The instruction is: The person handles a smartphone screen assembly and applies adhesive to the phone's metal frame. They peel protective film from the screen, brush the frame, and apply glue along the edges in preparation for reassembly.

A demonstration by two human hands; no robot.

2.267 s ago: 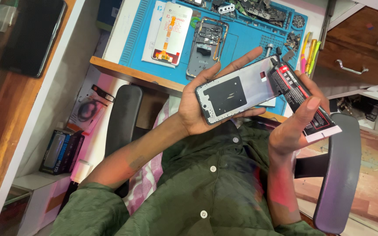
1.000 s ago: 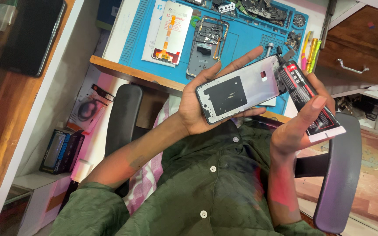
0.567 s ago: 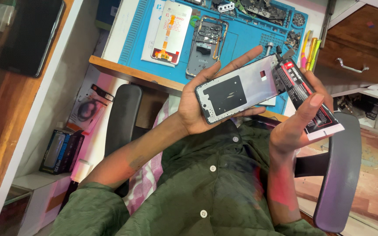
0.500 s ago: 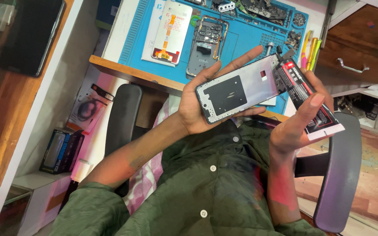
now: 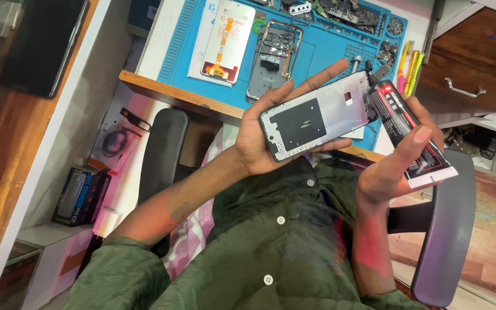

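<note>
Seen from above, a seated person in a green buttoned shirt holds two things over the lap, clear of the worktop edge (image 5: 162, 89). The left hand (image 5: 265, 138) cradles a silver phone frame (image 5: 317, 120) flat across the palm, its dark inner panel facing up; the fingers stretch long beneath it and the thumb curls over its lower edge, a loose grip closed on the frame. Just beside the frame's right end, the right hand (image 5: 394, 163) wraps around a black and red glue tube (image 5: 411, 129), its narrow nozzle touching or nearly touching the frame's upper right corner; which one cannot be told.

Beyond the hands, a blue repair mat (image 5: 340, 49) covers the worktop. On it lie a white phone screen panel (image 5: 222, 37) with an orange ribbon, an opened phone body (image 5: 274, 60) next to it, and small loose parts (image 5: 340, 8) along the far edge. Open air separates the hands from the mat. Black chair arms (image 5: 446, 229) flank the body on both sides, the right one close under the right wrist.
</note>
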